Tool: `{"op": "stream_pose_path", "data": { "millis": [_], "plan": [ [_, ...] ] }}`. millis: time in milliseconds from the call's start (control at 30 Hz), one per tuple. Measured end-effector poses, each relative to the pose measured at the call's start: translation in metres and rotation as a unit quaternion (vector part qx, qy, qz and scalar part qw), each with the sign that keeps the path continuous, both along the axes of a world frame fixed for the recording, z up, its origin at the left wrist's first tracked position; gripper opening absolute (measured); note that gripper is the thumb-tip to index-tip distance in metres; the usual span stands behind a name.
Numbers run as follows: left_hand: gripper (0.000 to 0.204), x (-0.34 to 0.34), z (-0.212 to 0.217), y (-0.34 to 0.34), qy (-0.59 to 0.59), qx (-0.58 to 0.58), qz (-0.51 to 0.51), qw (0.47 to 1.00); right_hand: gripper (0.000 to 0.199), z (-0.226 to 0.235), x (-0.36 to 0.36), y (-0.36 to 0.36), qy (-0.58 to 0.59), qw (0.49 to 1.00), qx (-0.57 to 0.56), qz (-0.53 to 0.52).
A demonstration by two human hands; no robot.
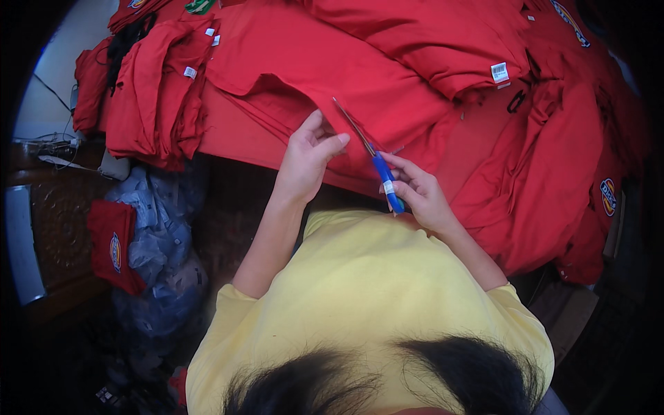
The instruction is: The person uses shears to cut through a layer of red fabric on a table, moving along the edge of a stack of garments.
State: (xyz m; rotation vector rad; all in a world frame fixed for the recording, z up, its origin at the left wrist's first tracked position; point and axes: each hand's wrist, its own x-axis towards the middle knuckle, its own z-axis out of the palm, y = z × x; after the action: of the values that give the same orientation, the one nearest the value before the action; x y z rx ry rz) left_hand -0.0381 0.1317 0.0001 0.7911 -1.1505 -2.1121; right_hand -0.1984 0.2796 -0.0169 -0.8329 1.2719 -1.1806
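Red garments (422, 45) are heaped all round, with clear bags (164, 238) bunched at lower left. Blue scissors (382, 171) are gripped in the right hand (422, 196), blades angled up-left over the cloth (346, 72) ahead; the left hand (308, 155) is held half curled at that cloth's edge, whether pinching cannot be told. Judged likeliest trouble: cloth snagged or left hand nicked, should the loose cloth slip or the blades be swung leftward.
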Motion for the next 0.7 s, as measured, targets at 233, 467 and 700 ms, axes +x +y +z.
{"op": "stream_pose_path", "data": {
  "millis": [233, 467, 700],
  "plan": [
    [0.032, -0.007, -0.003, -0.002, 0.014, -0.008, 0.036, 0.999, 0.050, 0.011, -0.003, 0.000, -0.046, 0.999, -0.015, 0.002],
    [0.017, -0.007, -0.011, -0.012, 0.048, 0.077, 0.039, 0.995, 0.047, -0.003, -0.033, 0.025, -0.034, 0.999, 0.013, 0.003],
    [0.013, -0.009, -0.011, -0.013, 0.056, 0.118, 0.057, 0.990, 0.051, -0.004, -0.011, 0.033, 0.317, 0.944, -0.086, -0.032]
  ]
}}
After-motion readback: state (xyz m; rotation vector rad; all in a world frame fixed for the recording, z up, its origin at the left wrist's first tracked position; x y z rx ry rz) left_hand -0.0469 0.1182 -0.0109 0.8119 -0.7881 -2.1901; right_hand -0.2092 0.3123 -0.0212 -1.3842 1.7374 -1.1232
